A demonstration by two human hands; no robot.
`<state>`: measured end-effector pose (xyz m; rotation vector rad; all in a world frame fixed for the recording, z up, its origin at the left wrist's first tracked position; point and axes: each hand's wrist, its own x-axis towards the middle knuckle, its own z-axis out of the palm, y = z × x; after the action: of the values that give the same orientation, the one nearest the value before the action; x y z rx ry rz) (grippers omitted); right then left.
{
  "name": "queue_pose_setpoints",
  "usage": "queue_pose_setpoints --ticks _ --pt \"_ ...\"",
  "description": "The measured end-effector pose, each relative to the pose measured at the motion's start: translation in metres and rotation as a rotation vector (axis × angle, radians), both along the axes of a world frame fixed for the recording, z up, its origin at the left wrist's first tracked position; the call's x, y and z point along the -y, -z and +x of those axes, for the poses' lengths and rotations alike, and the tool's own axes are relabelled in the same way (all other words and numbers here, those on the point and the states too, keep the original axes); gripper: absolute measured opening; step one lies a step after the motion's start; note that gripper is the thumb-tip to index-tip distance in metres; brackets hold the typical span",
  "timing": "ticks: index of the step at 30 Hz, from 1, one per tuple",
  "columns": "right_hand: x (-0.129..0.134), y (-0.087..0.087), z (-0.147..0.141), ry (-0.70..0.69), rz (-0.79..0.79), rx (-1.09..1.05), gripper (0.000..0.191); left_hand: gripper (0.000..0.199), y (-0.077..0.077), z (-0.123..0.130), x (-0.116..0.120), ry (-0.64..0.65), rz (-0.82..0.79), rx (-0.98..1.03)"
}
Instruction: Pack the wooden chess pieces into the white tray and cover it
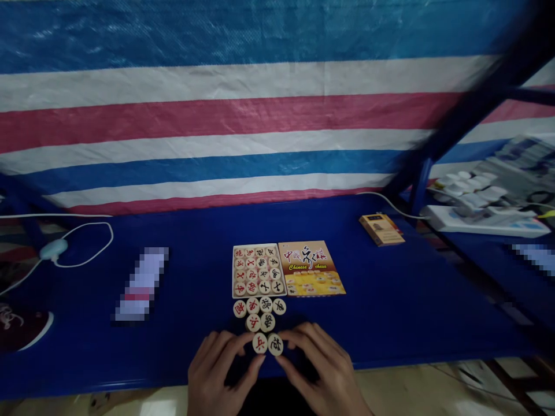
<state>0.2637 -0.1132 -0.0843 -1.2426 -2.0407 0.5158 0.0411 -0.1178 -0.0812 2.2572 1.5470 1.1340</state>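
Between thumb and forefinger, my left hand [225,367] grips a round Chinese chess piece with a red character [259,343]. My right hand [318,364] pinches a Chinese chess piece with a black character [275,345] right beside it. Just beyond lie two more pieces, one red-marked [253,323] and one black-marked [267,322]. Several others form a row behind those, such as a red-marked piece [239,308] at its left end. Farther back, an open box [233,271] holds rows of pieces. Its printed lid [312,267], reading "Chinese chess", adjoins it on the right.
Everything rests on a blue tabletop [195,231]. A blurred-out phone-like object [143,283] lies left, near a white cable with a pale blue switch [54,249]. At the right are a small yellow-brown box [381,229] and a power strip [485,221]. A striped tarp [217,115] hangs behind.
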Motion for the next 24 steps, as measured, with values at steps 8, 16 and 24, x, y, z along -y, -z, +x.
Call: queue_pose_setpoints --ticks 8,16,24 --pt "-0.017 -0.023 -0.008 -0.028 0.066 -0.153 0.032 0.032 -0.016 0.001 -0.014 0.000 0.048 0.125" --pt "-0.065 -0.025 -0.024 0.039 0.193 -0.243 0.034 0.025 -0.025 0.005 -0.055 -0.080 0.043 0.260" --pt "-0.061 -0.019 -0.025 0.075 0.160 -0.270 0.037 0.025 -0.025 0.003 -0.055 0.010 -0.022 0.297"
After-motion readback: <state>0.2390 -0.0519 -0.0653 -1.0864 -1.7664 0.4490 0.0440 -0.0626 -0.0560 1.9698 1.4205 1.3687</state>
